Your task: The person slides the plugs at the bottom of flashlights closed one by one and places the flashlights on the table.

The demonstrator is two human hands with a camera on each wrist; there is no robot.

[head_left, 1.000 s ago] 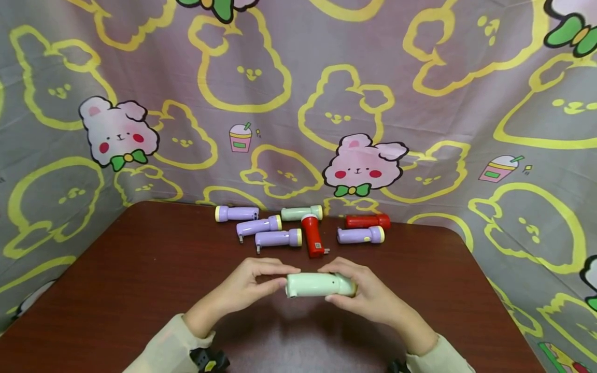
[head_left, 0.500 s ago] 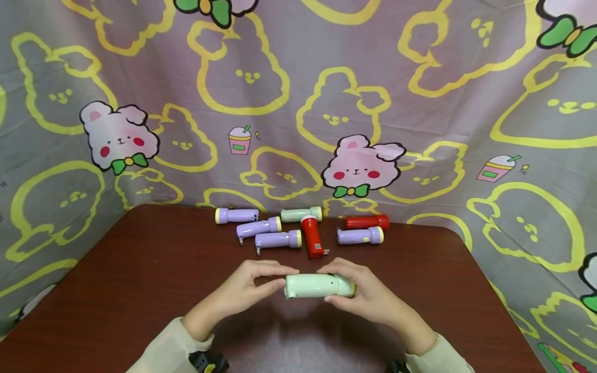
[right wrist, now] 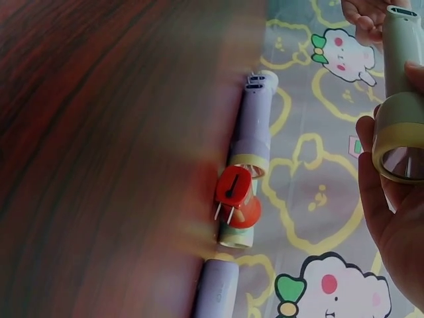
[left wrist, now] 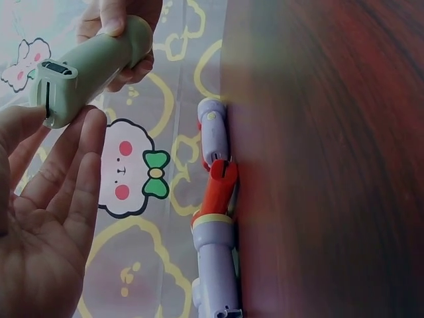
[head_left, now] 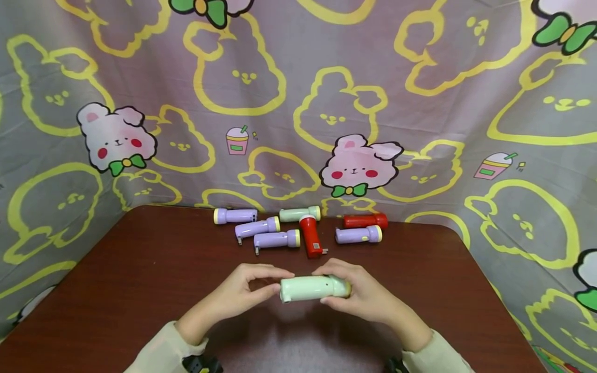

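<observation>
A pale green flashlight is held level above the near part of the table. My right hand grips it round its head, thumb on the near side and fingers over the far side. In the right wrist view its yellow-rimmed lens sticks out past the fingers. My left hand is at the tail end, thumb and fingertips pinching its edge. The left wrist view shows a dark slot and a recess in that tail end.
Along the table's back lie purple flashlights, another green one and red ones, some with metal plug prongs out. A patterned cloth hangs behind the brown table.
Both hands and the green flashlight have shifted slightly left in the head view, and the flashlight's tail end has dipped a little. The other flashlights stay put.
</observation>
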